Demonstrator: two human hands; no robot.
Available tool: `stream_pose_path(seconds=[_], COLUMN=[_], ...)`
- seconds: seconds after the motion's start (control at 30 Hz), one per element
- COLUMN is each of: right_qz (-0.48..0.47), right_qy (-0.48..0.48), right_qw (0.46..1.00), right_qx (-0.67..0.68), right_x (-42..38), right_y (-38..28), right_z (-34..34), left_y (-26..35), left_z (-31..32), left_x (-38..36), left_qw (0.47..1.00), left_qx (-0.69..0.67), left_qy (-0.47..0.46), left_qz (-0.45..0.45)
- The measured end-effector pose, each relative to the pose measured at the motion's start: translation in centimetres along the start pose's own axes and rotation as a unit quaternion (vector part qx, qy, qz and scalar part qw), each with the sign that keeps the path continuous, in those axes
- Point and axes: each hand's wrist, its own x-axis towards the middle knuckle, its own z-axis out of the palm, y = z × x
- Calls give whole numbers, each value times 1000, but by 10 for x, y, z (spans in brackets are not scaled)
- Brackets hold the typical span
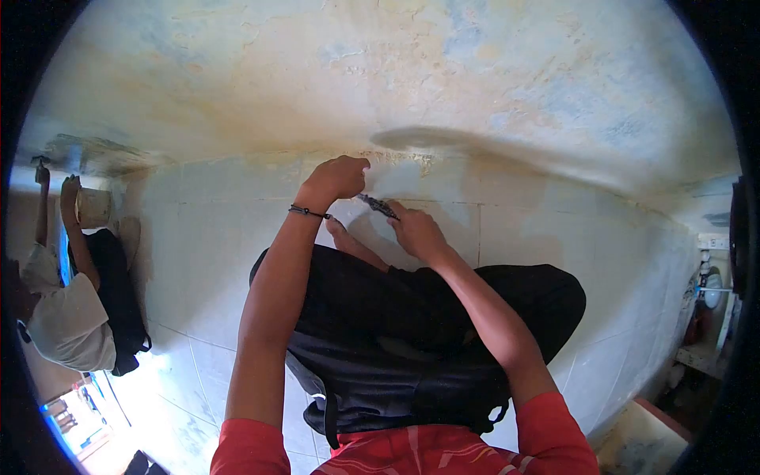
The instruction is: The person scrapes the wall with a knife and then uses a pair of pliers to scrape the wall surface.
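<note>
Coworker [67,324] far left has hands up at the wall [491,79]. Left hand [340,178] is curled near its foot, can't tell if it's pinching anything. Dark tool [380,207] sits just beside it, back end gripped in the right hand [419,235]. Crumbly bits line the base, flaky patches above, so looks partway done.

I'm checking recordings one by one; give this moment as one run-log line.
left hand: curled near wall | right hand: holds dark patterned tool | co-worker's hands: near wall
</note>
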Motion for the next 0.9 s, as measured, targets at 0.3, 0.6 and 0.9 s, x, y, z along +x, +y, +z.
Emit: stream_pose_path(seconds=[0.3,0.6,0.9], right_qz=[24,55,44], right_qy=[-7,45,68], right_qw=[998,996,994], right_qx=[58,60,71], right_x=[-3,3,6], right_y=[3,14,17], right_z=[-3,-7,-6], left_y=[3,-8,-4], left_z=[-2,-1,-4], left_x=[-2,3,-1], left_qw=[1000,1000,1000], left_qx=[-9,-18,-10], left_qy=[2,18,18], left_qz=[-1,17,11])
